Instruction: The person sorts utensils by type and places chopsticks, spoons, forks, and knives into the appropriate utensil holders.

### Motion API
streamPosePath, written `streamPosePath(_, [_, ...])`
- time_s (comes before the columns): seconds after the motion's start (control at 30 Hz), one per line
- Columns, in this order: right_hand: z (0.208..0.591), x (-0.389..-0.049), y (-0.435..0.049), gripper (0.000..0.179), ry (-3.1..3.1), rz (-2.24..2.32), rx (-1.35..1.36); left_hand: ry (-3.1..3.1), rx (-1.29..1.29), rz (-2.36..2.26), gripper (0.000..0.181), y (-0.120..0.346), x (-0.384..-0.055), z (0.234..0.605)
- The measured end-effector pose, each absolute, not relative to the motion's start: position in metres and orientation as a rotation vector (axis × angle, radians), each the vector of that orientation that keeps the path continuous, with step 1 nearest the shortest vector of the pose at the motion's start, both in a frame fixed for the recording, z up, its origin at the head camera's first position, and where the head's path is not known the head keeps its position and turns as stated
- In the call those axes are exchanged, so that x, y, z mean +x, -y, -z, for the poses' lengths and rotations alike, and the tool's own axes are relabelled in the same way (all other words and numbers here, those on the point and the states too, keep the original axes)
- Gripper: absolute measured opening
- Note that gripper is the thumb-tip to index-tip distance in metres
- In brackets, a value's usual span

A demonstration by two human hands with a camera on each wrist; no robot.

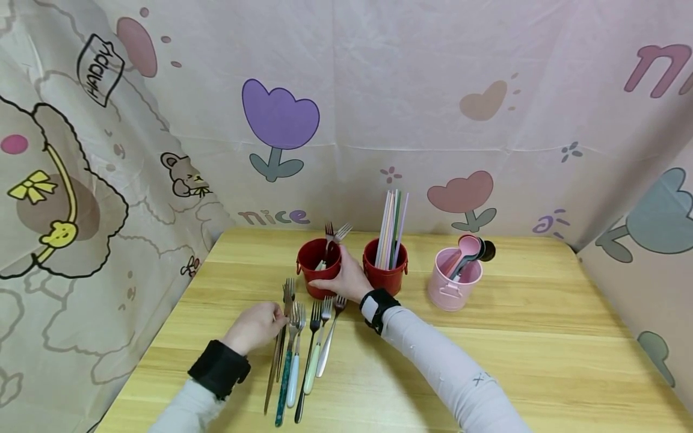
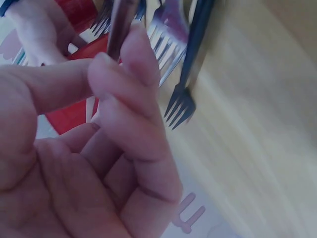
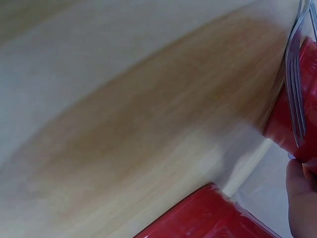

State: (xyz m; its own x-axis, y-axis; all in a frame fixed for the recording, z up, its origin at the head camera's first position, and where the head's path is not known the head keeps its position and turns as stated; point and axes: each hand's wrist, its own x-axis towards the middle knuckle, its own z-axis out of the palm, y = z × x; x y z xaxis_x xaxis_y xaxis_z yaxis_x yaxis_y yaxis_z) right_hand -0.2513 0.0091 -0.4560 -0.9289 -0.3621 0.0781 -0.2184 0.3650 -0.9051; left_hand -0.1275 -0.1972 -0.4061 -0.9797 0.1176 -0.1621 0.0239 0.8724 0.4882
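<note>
My left hand (image 1: 257, 326) pinches a brown-handled fork (image 1: 273, 367) near its neck, between thumb and fingertips; the left wrist view shows its brown shaft (image 2: 120, 27) between the fingers. My right hand (image 1: 349, 279) grips the left red bucket (image 1: 311, 255), with the thumb across its front and the other fingers partly hidden at its side. Forks (image 1: 340, 233) stand inside that bucket, tines up. In front of it on the table lie several more forks, among them a teal-handled fork (image 1: 284, 382), a light-blue-handled fork (image 1: 293, 380), a black fork (image 1: 307, 376) and a green-handled fork (image 1: 312, 368).
A second red bucket (image 1: 385, 279) with several straws (image 1: 391, 231) stands just right of my right hand. Further right is a pink bucket (image 1: 452, 297) holding spoons (image 1: 469, 245). A printed cloth (image 1: 379, 108) hangs behind the wooden table (image 1: 541, 337).
</note>
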Motion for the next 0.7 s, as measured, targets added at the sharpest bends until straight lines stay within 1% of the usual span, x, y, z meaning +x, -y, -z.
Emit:
streamPosePath(0.3, [0.456,-0.252,-0.009,0.089,-2.493,1.612,-0.556,-2.893,0.163,-0.734,0.02,0.198,-0.144,0.384])
streamPosePath(0.7, [0.456,-0.251,-0.011,0.089,-2.475,1.63,-0.567,-3.05,0.3,-0.693,0.018,0.183,-0.177,0.335])
